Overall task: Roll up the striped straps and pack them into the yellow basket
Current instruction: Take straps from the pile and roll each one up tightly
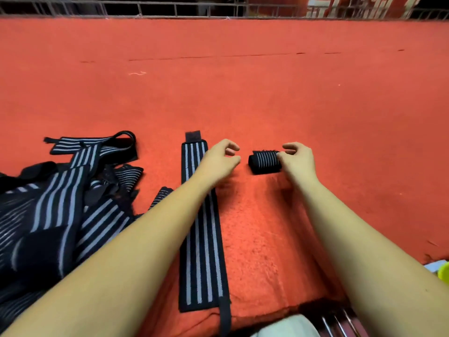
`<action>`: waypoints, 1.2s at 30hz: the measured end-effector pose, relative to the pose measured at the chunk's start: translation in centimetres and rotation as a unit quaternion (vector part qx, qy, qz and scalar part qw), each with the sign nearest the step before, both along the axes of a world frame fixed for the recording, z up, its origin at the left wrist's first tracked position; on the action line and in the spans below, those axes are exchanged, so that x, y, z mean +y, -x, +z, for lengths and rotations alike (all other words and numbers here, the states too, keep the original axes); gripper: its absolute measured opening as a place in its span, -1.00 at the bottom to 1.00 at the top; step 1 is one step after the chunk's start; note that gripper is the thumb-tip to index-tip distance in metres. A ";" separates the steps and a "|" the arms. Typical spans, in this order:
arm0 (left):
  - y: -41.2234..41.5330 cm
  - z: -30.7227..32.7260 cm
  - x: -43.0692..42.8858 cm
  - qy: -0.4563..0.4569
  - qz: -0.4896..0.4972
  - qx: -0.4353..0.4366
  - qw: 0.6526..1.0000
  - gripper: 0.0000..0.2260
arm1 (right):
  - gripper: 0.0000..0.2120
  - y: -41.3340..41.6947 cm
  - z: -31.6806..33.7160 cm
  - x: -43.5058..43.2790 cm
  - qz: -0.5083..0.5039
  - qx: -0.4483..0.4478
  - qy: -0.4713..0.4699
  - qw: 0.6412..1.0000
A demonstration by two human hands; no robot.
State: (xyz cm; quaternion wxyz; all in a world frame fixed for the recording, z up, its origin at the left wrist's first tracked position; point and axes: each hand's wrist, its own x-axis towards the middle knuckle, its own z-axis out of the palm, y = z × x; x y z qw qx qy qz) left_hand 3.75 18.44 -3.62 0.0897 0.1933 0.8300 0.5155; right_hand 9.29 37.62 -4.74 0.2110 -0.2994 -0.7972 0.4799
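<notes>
Head view shows my right hand (297, 162) pinching the right end of a tightly rolled black strap with thin white stripes (265, 162), fingertips closed on its edge while the roll rests on the red felt-covered tabletop (267, 93). Its axis runs left to right, so the free end faces my left hand (220, 161), which hangs just beside that roll with fingers loosely curled and nothing in them.

Left of the roll, under my left wrist, a long flat black strap with white stripes (202, 239) lies stretched out, its long axis running away from me, with a dark fastener tab at the far end. Further left of the roll sits a loose heap of unrolled striped straps (60, 203).

Near the right edge of the view, well apart from the roll, I see only a sliver of something yellow (443, 273); I cannot tell whether it is the basket. My judgement: the roll is finished, the right hand is nearer to carry it, and the flat strap comes next.
</notes>
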 end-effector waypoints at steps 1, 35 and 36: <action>-0.5 1.0 -1.9 -0.005 -0.007 0.010 1.000 -0.85 | -0.67 -0.7 0.8 -1.2 0.015 0.004 -0.003 1.000; -10.3 -4.8 -23.4 0.124 0.005 0.158 0.980 -0.27 | -0.93 -7.2 6.8 -20.4 0.365 0.065 0.289 0.883; -10.3 -4.5 -23.7 0.143 0.004 0.183 0.973 -0.36 | -0.95 -7.3 7.2 -20.3 0.350 0.088 0.335 0.870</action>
